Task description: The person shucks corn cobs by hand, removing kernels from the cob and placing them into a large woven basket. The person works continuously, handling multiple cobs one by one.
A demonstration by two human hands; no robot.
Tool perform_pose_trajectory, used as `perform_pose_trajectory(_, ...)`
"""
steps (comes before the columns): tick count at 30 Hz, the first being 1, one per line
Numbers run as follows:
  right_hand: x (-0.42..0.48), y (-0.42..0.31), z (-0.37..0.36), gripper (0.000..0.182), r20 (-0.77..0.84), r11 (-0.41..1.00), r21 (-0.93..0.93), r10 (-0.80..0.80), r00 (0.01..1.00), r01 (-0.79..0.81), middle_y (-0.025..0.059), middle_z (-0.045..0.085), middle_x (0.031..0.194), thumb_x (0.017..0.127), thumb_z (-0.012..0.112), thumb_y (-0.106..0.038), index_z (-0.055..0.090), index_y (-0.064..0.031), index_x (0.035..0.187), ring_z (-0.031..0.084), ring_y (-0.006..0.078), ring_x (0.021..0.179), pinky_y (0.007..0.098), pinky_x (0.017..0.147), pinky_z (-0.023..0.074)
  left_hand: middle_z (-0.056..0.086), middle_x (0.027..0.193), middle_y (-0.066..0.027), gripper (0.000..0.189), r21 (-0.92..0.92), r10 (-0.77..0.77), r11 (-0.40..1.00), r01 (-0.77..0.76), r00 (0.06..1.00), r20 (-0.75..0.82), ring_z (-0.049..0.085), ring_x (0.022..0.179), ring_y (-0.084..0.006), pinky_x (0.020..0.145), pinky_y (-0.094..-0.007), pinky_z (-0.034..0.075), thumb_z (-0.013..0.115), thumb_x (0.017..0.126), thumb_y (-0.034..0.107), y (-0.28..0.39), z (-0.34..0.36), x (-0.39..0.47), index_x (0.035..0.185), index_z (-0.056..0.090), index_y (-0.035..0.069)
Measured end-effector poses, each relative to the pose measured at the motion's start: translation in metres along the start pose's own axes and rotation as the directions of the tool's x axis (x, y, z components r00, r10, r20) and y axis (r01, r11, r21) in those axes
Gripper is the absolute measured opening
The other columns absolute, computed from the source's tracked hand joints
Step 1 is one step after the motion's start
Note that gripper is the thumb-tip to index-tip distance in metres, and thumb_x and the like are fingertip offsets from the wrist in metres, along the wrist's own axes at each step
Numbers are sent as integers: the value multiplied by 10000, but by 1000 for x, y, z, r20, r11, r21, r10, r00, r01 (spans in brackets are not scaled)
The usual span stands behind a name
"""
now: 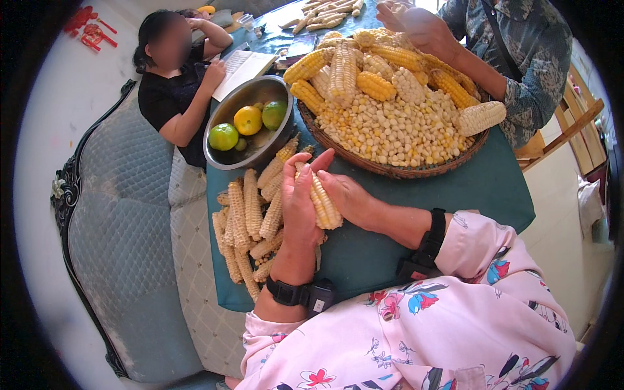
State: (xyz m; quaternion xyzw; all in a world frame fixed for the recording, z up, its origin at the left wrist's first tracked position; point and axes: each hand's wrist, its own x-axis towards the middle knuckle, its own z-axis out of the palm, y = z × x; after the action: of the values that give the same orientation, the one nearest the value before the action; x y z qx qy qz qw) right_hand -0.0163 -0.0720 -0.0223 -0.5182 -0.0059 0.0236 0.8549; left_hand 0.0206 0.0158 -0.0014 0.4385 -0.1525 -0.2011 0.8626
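Between my two hands is an ear of dried corn [323, 204], pale yellow-white, with its thick end towards me. My left hand [298, 204] wraps its left side, the thumb lying along the ear near the upper end. From the right, my right hand [348, 197] presses against the same ear, thumb near its upper part. Just left of my left hand lies a pile of stripped corn cobs [243, 214] on the green-covered table [370, 253]. Beyond my hands stands a round woven basket [390, 170] heaped with loose corn kernels [390, 126] and whole yellow and white ears [342, 73].
A metal bowl [214, 158] holds green and yellow citrus fruits [248, 120]. One person [170, 92] sits at left by an open book [243, 70]; another person [521, 73] works across the basket. More cobs [329, 14] lie at the far end. A padded sofa [131, 219] flanks the table.
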Motion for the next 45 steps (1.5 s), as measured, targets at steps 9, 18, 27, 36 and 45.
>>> perform_pose_trajectory(9,1,-1,-7,354,-50,943,-289,-187,981,165,51,586,794,910,330,-270,563,-5,891,545,129,705,277,661,443,494,1152,-235,247,-40,4,999,-2,999,42,553,921,-199,787,-286,472,439,899,211,3,5,-2,1086,347,80)
perform_pose_trajectory(18,5,-5,-8,270,33,854,405,342,939,-326,42,591,810,848,374,-242,553,-53,922,580,139,708,273,580,460,495,1146,-240,249,-71,-37,997,35,999,-35,566,881,-218,752,-321,490,397,899,246,5,2,-3,1074,351,75)
perform_pose_trajectory(27,-3,-16,3,432,-14,937,13,350,937,-350,-12,539,793,857,353,-471,524,-159,1101,476,81,650,212,473,351,547,912,-110,154,119,110,989,-89,975,-191,545,848,-177,752,-266,451,414,884,186,10,2,-2,994,393,82)
perform_pose_trajectory(36,-9,-21,10,496,4,924,-86,375,927,-373,-8,528,771,882,304,-530,555,-141,1060,468,75,648,233,484,372,439,765,-20,72,319,287,926,-204,927,-240,419,693,-78,637,-199,376,420,896,156,7,2,-5,894,401,86)
perform_pose_trajectory(45,3,8,2,376,115,979,44,194,974,-200,-6,547,718,895,349,-416,570,-112,877,499,81,584,231,444,371,452,777,-29,75,557,421,764,-327,906,-46,421,707,-82,659,-211,366,428,895,138,12,14,-16,869,405,71)
